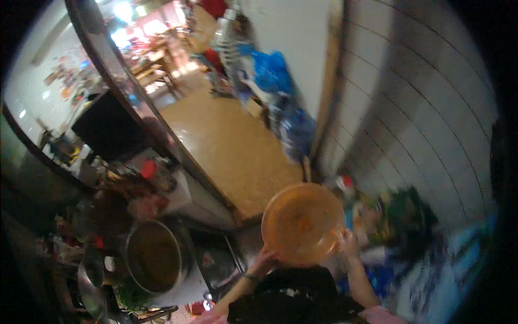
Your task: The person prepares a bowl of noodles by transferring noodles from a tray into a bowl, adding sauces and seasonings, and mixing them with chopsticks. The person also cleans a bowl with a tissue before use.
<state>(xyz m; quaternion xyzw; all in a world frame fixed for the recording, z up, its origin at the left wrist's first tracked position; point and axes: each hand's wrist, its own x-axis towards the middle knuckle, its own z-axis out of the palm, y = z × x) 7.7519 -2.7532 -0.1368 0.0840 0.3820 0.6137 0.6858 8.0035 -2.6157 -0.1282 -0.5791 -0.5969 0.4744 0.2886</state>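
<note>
Both of my hands hold an orange plastic basin (303, 222) in front of my body. Its open top faces up, and small bits of something seem to lie in its middle, too blurred to name. My left hand (267, 259) grips the rim at the lower left, with a dark band on the wrist. At the lower right of the rim is my right hand (346, 243), its fingers closed around the edge. Left of the basin, on a counter, stands a large round pot (153, 256) with brownish contents.
A doorway beyond the basin opens onto a tan floor (230, 141). Blue plastic bags (272, 71) and large clear bottles (297, 129) line the wall there. A red-lidded jar (149, 169) stands on the left counter. Bags and packages (408, 218) are piled at the right by a tiled wall.
</note>
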